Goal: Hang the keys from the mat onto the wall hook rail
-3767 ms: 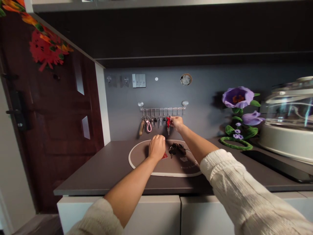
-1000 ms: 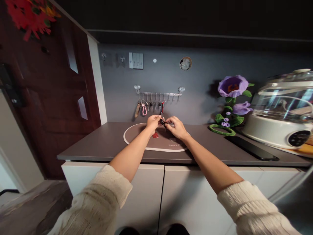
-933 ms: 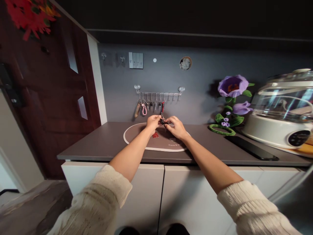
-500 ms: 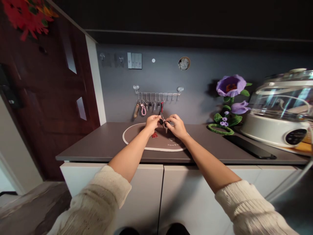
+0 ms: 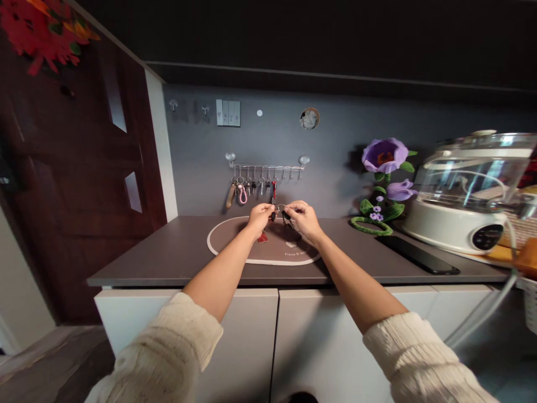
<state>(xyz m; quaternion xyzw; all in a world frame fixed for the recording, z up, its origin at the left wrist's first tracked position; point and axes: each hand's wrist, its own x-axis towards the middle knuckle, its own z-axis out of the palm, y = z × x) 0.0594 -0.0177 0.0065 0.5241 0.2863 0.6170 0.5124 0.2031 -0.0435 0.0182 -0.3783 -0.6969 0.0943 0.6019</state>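
Observation:
Above the mat, my left hand (image 5: 260, 218) and my right hand (image 5: 305, 217) face each other. A metal key ring (image 5: 279, 208) is pinched between the fingertips of both. Dark keys (image 5: 287, 218) hang from it by my right fingers, and a small black piece shows at my left fingertips. A red tag (image 5: 262, 237) appears just below my left hand; whether it hangs or lies on the oval brown mat (image 5: 235, 249) I cannot tell. Behind my hands, a clear hook rail (image 5: 268, 167) on the wall carries several keys, a pink loop (image 5: 242, 193) and a red piece (image 5: 274, 189).
On the counter (image 5: 159, 252) at the right are a black phone (image 5: 415, 254), a purple crochet flower (image 5: 385, 155) on a green base and a white appliance (image 5: 448, 224) with a clear top. A dark red door (image 5: 84, 196) stands at the left. Overhead is a dark cabinet (image 5: 293, 39).
My fingertips have spread slightly along the ring, and the keys by my right hand have shifted. The view has tilted a little upward and turned right.

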